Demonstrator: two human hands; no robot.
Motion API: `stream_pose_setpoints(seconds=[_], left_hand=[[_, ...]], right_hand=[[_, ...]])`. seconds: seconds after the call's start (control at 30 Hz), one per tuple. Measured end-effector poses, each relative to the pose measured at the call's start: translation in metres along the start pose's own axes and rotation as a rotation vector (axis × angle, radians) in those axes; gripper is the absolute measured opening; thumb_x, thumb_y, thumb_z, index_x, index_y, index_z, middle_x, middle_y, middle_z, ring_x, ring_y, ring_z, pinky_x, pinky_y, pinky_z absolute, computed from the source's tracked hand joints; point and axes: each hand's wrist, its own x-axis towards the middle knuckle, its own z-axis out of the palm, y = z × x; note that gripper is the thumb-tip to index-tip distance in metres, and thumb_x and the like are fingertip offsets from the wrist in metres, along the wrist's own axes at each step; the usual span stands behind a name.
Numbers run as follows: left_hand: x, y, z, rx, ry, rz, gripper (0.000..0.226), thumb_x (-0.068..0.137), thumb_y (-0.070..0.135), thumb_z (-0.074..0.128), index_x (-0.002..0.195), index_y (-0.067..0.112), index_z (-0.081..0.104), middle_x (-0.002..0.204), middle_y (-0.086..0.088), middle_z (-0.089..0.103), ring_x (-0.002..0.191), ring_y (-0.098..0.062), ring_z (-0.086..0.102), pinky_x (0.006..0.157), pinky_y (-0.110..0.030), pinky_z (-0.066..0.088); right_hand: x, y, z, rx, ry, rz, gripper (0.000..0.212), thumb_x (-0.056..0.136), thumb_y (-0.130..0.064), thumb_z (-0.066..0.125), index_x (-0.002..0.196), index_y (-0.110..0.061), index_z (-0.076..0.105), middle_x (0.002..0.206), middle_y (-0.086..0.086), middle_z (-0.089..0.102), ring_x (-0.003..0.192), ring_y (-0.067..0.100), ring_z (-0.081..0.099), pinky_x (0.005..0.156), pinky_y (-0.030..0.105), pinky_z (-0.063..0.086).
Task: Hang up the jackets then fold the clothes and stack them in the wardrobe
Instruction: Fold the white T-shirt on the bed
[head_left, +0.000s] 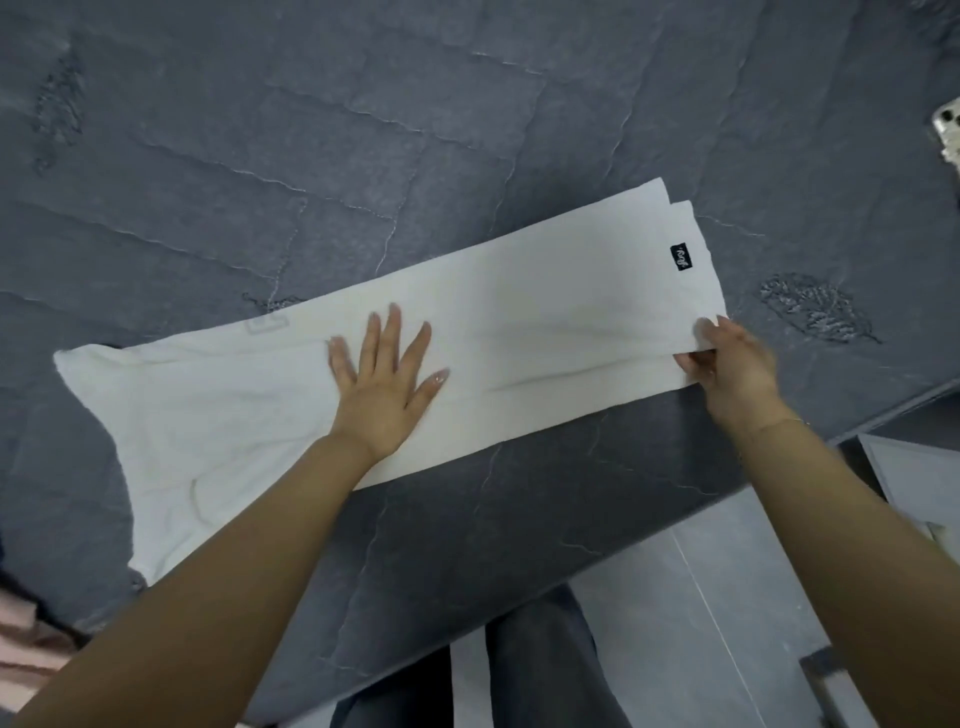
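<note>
My left grip lies flat, fingers spread and straight, pressing on the middle of the white shirt. My right grip pinches the shirt's near right corner, fingers curled round the layered hem. I see the shirt folded into a long strip across the grey quilted bed, its wider end off to my left, a small black label near the far right end. A phone sits farther right.

Garment flat across bed, phone far right.
</note>
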Motion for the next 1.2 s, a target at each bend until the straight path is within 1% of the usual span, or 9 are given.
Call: stream_pose_setpoints(seconds=[0.13, 0.23, 0.37, 0.5, 0.7, 0.87, 1.03, 1.13, 1.2], left_hand=[[0.039, 0.037, -0.033, -0.141, 0.217, 0.015, 0.048, 0.102, 0.042, 0.039, 0.147, 0.024, 0.038, 0.161, -0.005, 0.020, 0.147, -0.021, 0.017, 0.117, -0.047, -0.002], [0.086, 0.050, -0.057, -0.311, 0.250, -0.074, 0.039, 0.098, 0.030, 0.054, 0.133, 0.013, 0.055, 0.141, -0.010, 0.047, 0.128, -0.029, 0.043, 0.109, -0.039, 0.030], [0.125, 0.044, -0.070, -0.548, 0.206, -0.139, 0.024, 0.092, 0.023, 0.065, 0.112, 0.009, 0.067, 0.118, -0.009, 0.059, 0.102, -0.023, 0.059, 0.093, -0.029, 0.045], [0.132, 0.040, -0.065, -0.509, 0.189, -0.077, 0.014, 0.086, 0.028, 0.072, 0.081, 0.018, 0.064, 0.096, 0.001, 0.062, 0.084, -0.015, 0.056, 0.075, -0.026, 0.043], [0.144, 0.037, -0.067, -0.701, 0.257, -0.146, 0.017, 0.088, 0.025, 0.070, 0.079, 0.012, 0.063, 0.069, 0.010, 0.055, 0.068, -0.013, 0.049, 0.066, -0.027, 0.039], [0.148, 0.039, -0.070, -0.599, 0.213, -0.128, 0.014, 0.091, 0.025, 0.066, 0.082, 0.017, 0.060, 0.071, 0.015, 0.056, 0.071, -0.013, 0.053, 0.070, -0.028, 0.044], [0.138, 0.050, -0.062, -0.734, 0.249, -0.108, 0.024, 0.090, 0.027, 0.068, 0.113, 0.022, 0.063, 0.077, 0.007, 0.060, 0.081, -0.014, 0.058, 0.090, -0.030, 0.047], [0.137, 0.057, -0.056, -0.783, 0.326, -0.151, 0.014, 0.091, 0.023, 0.066, 0.105, 0.021, 0.066, 0.077, 0.009, 0.058, 0.092, -0.024, 0.059, 0.099, -0.048, 0.043], [0.137, 0.065, -0.051, -0.817, 0.405, -0.201, 0.006, 0.092, 0.022, 0.063, 0.098, 0.023, 0.066, 0.080, 0.012, 0.058, 0.097, -0.025, 0.058, 0.100, -0.047, 0.041]], right_hand=[[-0.002, -0.019, 0.003, -0.687, 0.136, -0.542, 0.048, 0.087, -0.013, 0.069, 0.130, -0.002, 0.053, 0.129, 0.016, 0.048, 0.119, 0.027, 0.047, 0.103, 0.033, 0.040], [0.008, -0.052, 0.028, -0.891, -0.096, -0.854, 0.035, 0.092, -0.008, 0.062, 0.126, -0.001, 0.059, 0.129, 0.020, 0.052, 0.123, 0.033, 0.046, 0.103, 0.030, 0.037], [0.048, -0.091, 0.082, -1.181, -0.343, -1.116, 0.036, 0.096, -0.010, 0.057, 0.131, -0.006, 0.057, 0.137, 0.016, 0.050, 0.127, 0.035, 0.043, 0.106, 0.032, 0.033], [0.083, -0.110, 0.112, -1.411, -0.430, -1.160, 0.024, 0.091, -0.017, 0.066, 0.112, -0.004, 0.066, 0.129, 0.016, 0.052, 0.123, 0.036, 0.043, 0.103, 0.040, 0.035], [0.096, -0.139, 0.126, -1.441, -0.440, -1.225, 0.021, 0.095, -0.018, 0.061, 0.096, 0.002, 0.065, 0.109, 0.021, 0.056, 0.107, 0.037, 0.048, 0.089, 0.039, 0.038], [0.091, -0.136, 0.117, -1.566, -0.693, -1.211, 0.036, 0.087, -0.037, 0.070, 0.106, -0.007, 0.065, 0.107, 0.010, 0.058, 0.103, 0.028, 0.053, 0.087, 0.030, 0.032], [0.093, -0.119, 0.108, -1.427, -0.551, -1.197, 0.028, 0.092, -0.030, 0.065, 0.098, -0.003, 0.064, 0.103, 0.013, 0.061, 0.105, 0.031, 0.052, 0.095, 0.036, 0.030], [0.096, -0.121, 0.114, -1.366, -0.482, -1.198, 0.027, 0.093, -0.031, 0.064, 0.093, -0.004, 0.063, 0.100, 0.013, 0.062, 0.102, 0.031, 0.053, 0.094, 0.037, 0.031], [0.098, -0.123, 0.121, -1.398, -0.448, -1.198, 0.029, 0.092, -0.034, 0.063, 0.093, -0.005, 0.064, 0.101, 0.013, 0.062, 0.103, 0.031, 0.053, 0.092, 0.036, 0.031]])
